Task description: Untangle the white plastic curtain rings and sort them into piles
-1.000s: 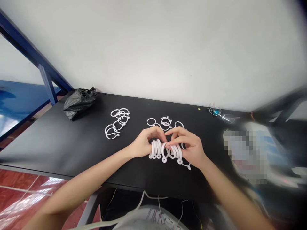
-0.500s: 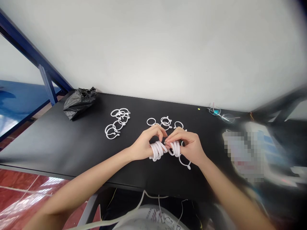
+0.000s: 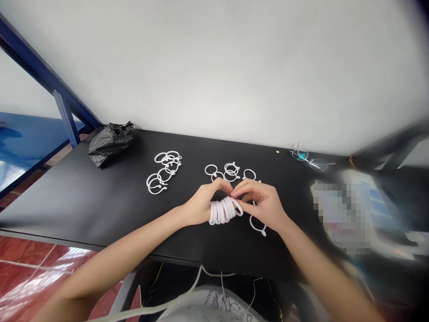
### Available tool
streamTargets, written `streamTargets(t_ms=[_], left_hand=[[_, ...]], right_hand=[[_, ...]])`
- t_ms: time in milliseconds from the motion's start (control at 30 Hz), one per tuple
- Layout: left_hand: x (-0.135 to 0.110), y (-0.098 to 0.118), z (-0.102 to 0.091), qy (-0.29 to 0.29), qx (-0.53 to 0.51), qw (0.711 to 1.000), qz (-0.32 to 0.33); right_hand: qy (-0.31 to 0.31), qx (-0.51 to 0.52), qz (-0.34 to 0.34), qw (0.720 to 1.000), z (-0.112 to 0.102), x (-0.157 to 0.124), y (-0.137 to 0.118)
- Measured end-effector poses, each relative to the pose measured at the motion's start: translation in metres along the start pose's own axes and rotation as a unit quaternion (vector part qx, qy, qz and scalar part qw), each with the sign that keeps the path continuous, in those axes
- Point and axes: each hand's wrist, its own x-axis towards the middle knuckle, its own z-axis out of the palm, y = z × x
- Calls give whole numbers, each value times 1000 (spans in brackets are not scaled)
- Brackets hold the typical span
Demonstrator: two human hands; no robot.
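Over the black table, both hands meet at the fingertips. A row of white plastic curtain rings (image 3: 221, 211) sits side by side around the thumb of my left hand (image 3: 203, 201), which mostly hides inside them; its index finger curls above. My right hand (image 3: 263, 201) pinches at the row's right end, where the last ring (image 3: 238, 207) tilts outward. Partly behind my right hand, a loose ring (image 3: 258, 232) with a small eyelet lies on the table. Just beyond the hands are several more loose rings (image 3: 231, 171), some overlapping.
Another cluster of white rings (image 3: 164, 172) lies to the left on the black table (image 3: 117, 205). Behind it sits a crumpled black plastic bag (image 3: 112, 141). Eyeglasses (image 3: 308, 160) rest near the wall at the back right, and a blurred package (image 3: 342, 219) is at the right.
The rings that were on my right hand's fingers have moved left and joined the row on my left thumb. My right fingers now touch only the row's end.
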Motion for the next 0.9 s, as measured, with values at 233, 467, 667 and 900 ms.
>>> streamTargets(t_ms=[233, 467, 667, 900], left_hand=[[1, -1, -7, -25, 114, 992, 56], [-1, -12, -9, 2, 183, 977, 108], [3, -6, -9, 17, -98, 993, -64], [8, 7, 8, 77, -539, 810, -220]], right_hand=[[-5, -44, -72, 996, -1, 0, 0], [-7, -114, -125, 986, 1, -2, 3], [69, -44, -51, 995, 0, -2, 6], [2, -29, -32, 999, 21, -7, 11]])
